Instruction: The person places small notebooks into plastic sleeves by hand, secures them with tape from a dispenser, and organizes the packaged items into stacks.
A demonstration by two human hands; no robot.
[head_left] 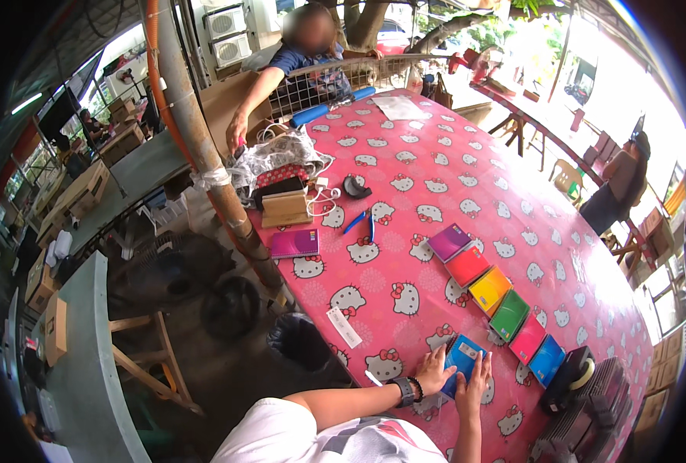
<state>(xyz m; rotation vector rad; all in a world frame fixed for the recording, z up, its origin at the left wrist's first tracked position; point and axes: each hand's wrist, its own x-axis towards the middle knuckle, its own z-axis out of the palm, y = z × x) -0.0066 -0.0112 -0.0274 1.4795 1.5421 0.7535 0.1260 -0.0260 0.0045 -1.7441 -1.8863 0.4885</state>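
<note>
White short-sleeved shirt [262, 432], cut off below — beyond it, left hand [434, 373] and right hand [475, 380], fingers extended, unclenched, partly hide 1 blue rectangular notebook [461, 351] on the glossy pink cat-patterned worktop [385, 324].

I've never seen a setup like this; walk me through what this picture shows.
There is no robot here, just a person's bare left hand and right hand. The camera is the left one of two on their head, looking down; its very wide lens bends straight edges. Both hands rest on a blue notebook, fingers extended.

On the pink patterned tablecloth lie a slanting row of six colourful notebooks, a separate purple one, a blue-handled tool and, at the right, a black tape dispenser. The arm at the far side belongs to someone else.
</note>
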